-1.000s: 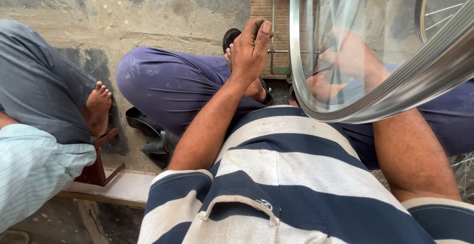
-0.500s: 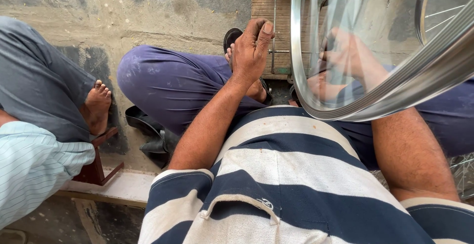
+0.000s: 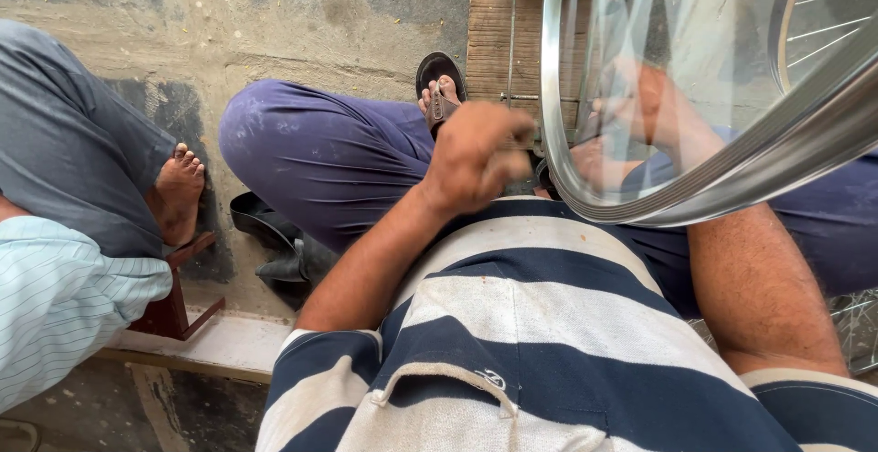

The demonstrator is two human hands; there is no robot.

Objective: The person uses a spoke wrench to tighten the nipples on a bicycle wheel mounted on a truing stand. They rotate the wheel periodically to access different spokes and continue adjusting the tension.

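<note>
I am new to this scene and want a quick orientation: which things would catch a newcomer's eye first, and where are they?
The shiny metal wheel rim fills the upper right, blurred as if spinning. The left hand is at its near edge in the middle, while the right hand shows dimly behind it. At far left, another person's bare foot rests on a small stool.

There are no boxes, bags, signs or screens here. The only mark is a tiny stitched badge [image 3: 495, 380] on the striped shirt.
</note>
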